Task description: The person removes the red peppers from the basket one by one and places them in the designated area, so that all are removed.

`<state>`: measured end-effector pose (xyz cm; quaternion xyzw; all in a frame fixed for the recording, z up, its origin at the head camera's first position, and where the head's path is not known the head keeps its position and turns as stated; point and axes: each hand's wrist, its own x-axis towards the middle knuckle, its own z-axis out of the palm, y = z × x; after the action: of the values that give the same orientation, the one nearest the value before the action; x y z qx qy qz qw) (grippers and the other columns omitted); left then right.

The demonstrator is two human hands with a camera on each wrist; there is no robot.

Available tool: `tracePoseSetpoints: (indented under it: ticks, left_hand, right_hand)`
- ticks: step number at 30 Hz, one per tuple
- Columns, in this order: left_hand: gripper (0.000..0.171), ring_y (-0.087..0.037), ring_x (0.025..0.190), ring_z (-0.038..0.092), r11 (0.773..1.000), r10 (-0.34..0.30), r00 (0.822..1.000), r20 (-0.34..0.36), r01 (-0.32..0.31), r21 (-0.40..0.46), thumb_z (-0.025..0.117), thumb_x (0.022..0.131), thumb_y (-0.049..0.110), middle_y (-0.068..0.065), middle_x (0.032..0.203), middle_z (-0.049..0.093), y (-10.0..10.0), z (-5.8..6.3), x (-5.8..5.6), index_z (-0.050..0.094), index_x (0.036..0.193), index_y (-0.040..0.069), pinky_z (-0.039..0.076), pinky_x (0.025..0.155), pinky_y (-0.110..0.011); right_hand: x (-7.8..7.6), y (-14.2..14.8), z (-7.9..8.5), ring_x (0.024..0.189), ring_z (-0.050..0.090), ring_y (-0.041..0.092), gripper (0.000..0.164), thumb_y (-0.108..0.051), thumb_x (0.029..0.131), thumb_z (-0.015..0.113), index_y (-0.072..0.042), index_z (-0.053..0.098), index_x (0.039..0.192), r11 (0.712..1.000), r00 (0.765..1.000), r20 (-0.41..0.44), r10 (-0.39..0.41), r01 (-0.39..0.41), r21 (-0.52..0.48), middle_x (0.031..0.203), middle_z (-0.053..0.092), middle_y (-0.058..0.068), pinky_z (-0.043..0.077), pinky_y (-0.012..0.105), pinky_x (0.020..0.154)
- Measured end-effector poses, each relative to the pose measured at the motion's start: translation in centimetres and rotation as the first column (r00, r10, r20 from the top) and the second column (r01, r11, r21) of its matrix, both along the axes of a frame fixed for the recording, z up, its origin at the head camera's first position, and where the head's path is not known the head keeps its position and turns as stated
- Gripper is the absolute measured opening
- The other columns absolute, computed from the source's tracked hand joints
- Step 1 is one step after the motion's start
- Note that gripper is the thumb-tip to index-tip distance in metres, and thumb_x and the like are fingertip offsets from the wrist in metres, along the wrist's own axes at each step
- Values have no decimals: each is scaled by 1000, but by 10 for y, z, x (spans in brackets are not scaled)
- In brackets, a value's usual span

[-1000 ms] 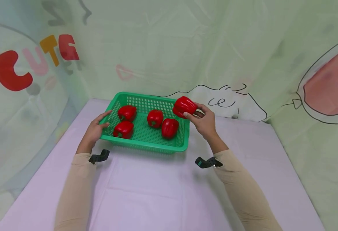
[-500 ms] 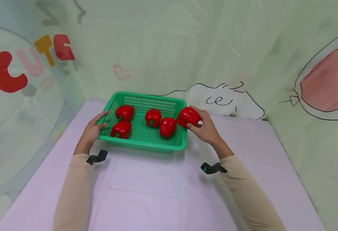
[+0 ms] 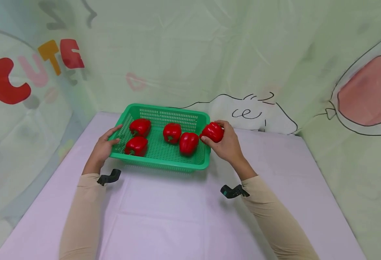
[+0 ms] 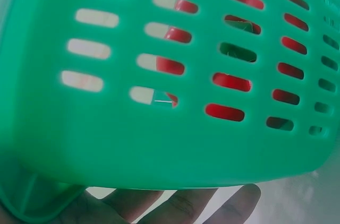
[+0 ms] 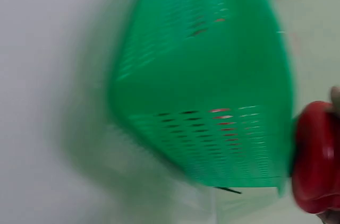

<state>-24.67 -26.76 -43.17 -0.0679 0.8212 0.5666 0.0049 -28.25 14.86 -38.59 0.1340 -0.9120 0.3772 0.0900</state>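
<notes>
Right grip [image 3: 227, 146] holds a pepper [image 3: 213, 132] (left grip [image 3: 101, 150], the basket [image 3: 164, 163]).

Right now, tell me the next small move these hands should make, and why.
Probably ease the right hand leftward, carrying the glossy red bell pepper farther over the green perforated plastic basket: the pepper is held at the basket's right end, the basket's middle is bare between two pairs of red bell peppers, and the left hand holds the opposite end.

Forearms [image 3: 85, 213] outstretched, left grip [image 3: 102, 148] with thumb [image 3: 114, 141] apart, right grip [image 3: 228, 145] curled.
</notes>
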Motion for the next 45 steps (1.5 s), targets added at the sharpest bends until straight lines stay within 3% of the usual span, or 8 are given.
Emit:
tracePoseSetpoints:
  ticks: [9,14,17,21,28,36,41,45]
  left_hand:
    - [56,-35,149,16,1000,-2,1000,-4,2,7,41,103,10,-6,166,15,0,0,0,32,155,29,15,117,-61]
    - [56,-36,149,17,1000,-9,1000,-6,9,12,41,103,9,-7,166,16,3,1,-1,32,155,27,15,117,-61]
    - [56,-35,149,17,1000,-9,1000,-5,9,15,41,102,9,-7,166,16,4,2,-2,33,155,26,15,118,-60]
    - [56,-35,148,19,1000,3,1000,-1,-3,22,41,102,8,-7,166,17,6,2,-3,34,154,26,16,117,-60]
    - [56,-34,149,17,1000,-3,1000,14,2,12,41,102,10,-6,166,16,6,-2,-2,33,155,28,16,117,-60]
    - [56,-34,149,17,1000,-1,1000,10,1,6,42,102,11,-6,166,16,2,-3,0,34,154,29,16,117,-60]
    - [56,-34,149,18,1000,-2,1000,10,2,5,42,102,11,-6,166,16,1,-1,0,33,155,30,16,117,-61]
    - [56,-35,149,17,1000,-7,1000,9,7,9,41,103,11,-6,166,15,0,1,1,32,155,30,16,117,-61]
  right_hand:
    - [-8,17,24,122,51,39,75,-27,85,75,-3,41,147,986,989,127,81,-98,137,138,51,21,55,52,88]
    - [-16,35,24,122,51,40,71,-23,86,74,-3,42,145,996,978,194,79,-88,35,140,50,21,55,52,89]
    - [-25,46,15,130,47,42,77,-21,85,76,-4,36,149,995,977,209,33,-13,-96,147,43,20,52,54,94]
    - [-46,55,-6,137,41,43,81,-21,88,74,-6,28,153,959,971,231,-60,121,-258,155,35,19,47,53,102]
    - [-82,66,-55,147,28,32,81,-24,92,69,-10,21,155,887,894,410,-181,329,-325,161,28,12,41,46,110]
    - [-91,66,-81,149,25,34,81,-26,94,66,-6,17,155,906,877,440,-193,331,-264,162,25,18,31,45,117]
    - [-87,64,-77,145,30,38,87,-29,93,67,-6,12,156,927,881,434,-186,303,-219,157,28,24,34,48,115]
    - [-77,58,-60,146,27,41,94,-38,95,61,-4,0,158,952,897,380,-225,285,-109,158,22,28,32,54,114]
